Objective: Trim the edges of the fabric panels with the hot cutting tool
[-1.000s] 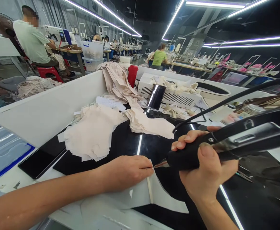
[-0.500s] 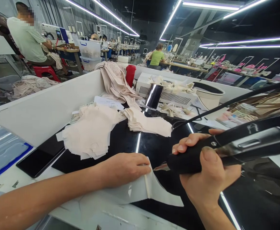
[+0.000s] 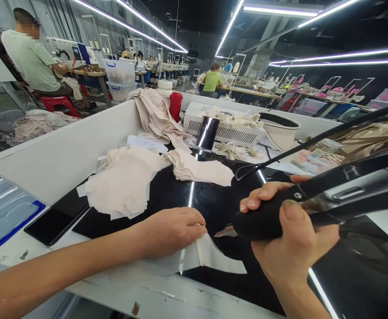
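My left hand [image 3: 172, 230] lies flat on a pale fabric piece [image 3: 214, 259] at the near edge of a glossy black table [image 3: 214, 199], its fingers pinning the piece's folded edge. My right hand [image 3: 293, 241] grips the black handle of a corded cutting tool [image 3: 313, 201]. The tool's metal tip [image 3: 225, 231] points left, just right of my left fingertips and above the fabric. A black cord [image 3: 313, 141] arcs away from the tool to the right.
Stacks of cut beige fabric [image 3: 127, 179] [image 3: 197, 168] lie on the table behind my hands. A white partition [image 3: 64, 150] runs along the left. A white vented box [image 3: 227, 128], a red bottle [image 3: 176, 105] and a dark phone [image 3: 54, 221] are nearby. People sit at sewing stations beyond.
The fabric piece has slid a little left and nearer under my left hand. My right hand and the tool stay in about the same place; the view shifted slightly.
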